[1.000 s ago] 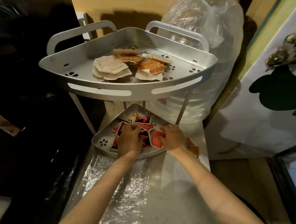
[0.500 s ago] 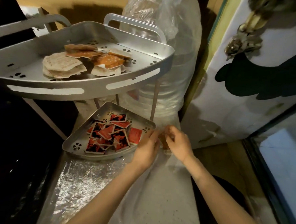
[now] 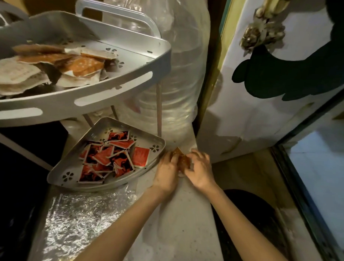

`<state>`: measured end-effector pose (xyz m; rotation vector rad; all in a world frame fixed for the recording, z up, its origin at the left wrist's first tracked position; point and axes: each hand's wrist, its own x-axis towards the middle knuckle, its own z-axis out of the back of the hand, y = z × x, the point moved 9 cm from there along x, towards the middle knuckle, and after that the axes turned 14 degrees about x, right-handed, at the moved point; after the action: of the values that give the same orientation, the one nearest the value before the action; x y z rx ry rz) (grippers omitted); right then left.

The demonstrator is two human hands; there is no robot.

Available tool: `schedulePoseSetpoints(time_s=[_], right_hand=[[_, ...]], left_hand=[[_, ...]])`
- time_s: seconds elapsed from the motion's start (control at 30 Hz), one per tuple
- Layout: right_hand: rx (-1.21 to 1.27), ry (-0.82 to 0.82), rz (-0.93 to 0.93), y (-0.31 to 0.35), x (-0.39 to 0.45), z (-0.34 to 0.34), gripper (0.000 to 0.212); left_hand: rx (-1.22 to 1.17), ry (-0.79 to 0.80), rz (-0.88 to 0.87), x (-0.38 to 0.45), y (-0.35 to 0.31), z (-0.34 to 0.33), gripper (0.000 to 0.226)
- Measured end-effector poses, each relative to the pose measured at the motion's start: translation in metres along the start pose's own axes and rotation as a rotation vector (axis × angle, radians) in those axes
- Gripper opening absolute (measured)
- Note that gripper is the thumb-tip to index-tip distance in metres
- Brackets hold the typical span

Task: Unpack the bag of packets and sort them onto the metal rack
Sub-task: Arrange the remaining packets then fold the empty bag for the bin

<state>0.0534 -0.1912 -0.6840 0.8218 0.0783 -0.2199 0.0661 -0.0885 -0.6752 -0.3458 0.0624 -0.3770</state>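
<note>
Your left hand (image 3: 166,173) and right hand (image 3: 200,171) meet on the pale counter (image 3: 183,224), just right of the lower rack tray (image 3: 68,177). Both close their fingertips on a small stack of brown-orange packets (image 3: 182,160), one hand on each side, the packets pinched between them. Whether the stack rests on the counter or is lifted off it cannot be told.

The lower rack tray, to the left of your hands, holds a loose heap of red and black packets (image 3: 109,157), lying flat and overlapping. Above it and farther left, the upper rack tray (image 3: 114,85) carries a pile of larger tan and orange packets (image 3: 52,65), blurred at the left edge.

Behind your hands, on the far side, a clear plastic bag (image 3: 175,72) stands tall against the rack's right post. Near you on the left, crinkled foil (image 3: 82,215) covers part of the counter.
</note>
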Motion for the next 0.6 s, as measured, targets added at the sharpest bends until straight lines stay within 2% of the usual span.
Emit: schedulePoseSetpoints(time_s=[0.2,0.37,0.47,0.6], right_hand=[[0.136,-0.07,0.042,0.009,-0.01,0.005,0.035],[0.293,-0.057,0.011,0.015,-0.024,0.005,0.051],[0.459,-0.013,0.011,0.03,-0.031,0.014,0.052],[0.584,-0.003,0.129,0.074,-0.041,0.044,0.042]], left_hand=[[-0.033,-0.076,-0.016,-0.007,0.0,0.017,0.034],[-0.149,-0.082,-0.001,-0.016,-0.002,0.034,0.024],[-0.196,-0.123,-0.016,-0.023,-0.005,0.06,0.022],[-0.254,-0.21,-0.062,-0.034,-0.015,0.115,0.022]])
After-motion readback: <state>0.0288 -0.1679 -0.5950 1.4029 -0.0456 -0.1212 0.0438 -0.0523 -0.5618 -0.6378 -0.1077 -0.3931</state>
